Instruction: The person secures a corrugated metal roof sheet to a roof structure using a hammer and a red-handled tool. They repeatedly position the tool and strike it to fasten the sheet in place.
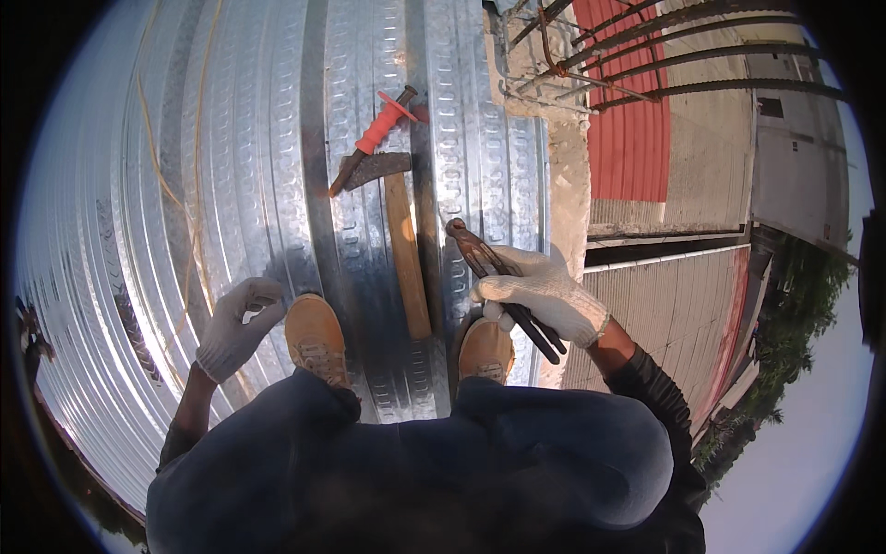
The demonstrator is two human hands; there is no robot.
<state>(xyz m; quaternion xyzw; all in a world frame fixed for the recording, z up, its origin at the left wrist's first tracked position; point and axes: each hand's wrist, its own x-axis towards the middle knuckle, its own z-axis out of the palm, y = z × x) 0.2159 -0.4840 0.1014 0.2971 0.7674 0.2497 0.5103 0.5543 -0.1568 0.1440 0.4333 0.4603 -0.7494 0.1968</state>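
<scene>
Past dark-blue trousered knees [591,452], gripping dark-metal pincers [478,253], slanted forward-left, in white-gloved right hand [549,294]; seemingly nothing in loosely curled left hand [234,329].

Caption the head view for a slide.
Gloved right hand holds pincers over ribbed metal decking; hammer and red-sleeved chisel lie ahead.

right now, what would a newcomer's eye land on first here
Probably the dark metal chisel with the red grip, lying above centre on shiny ribbed metal decking, its pointed end by the dark head of a wooden-handled hammer. Next, the dark long-handled metal pincers in the white-gloved right hand, then brown steel bars at upper right.
</scene>
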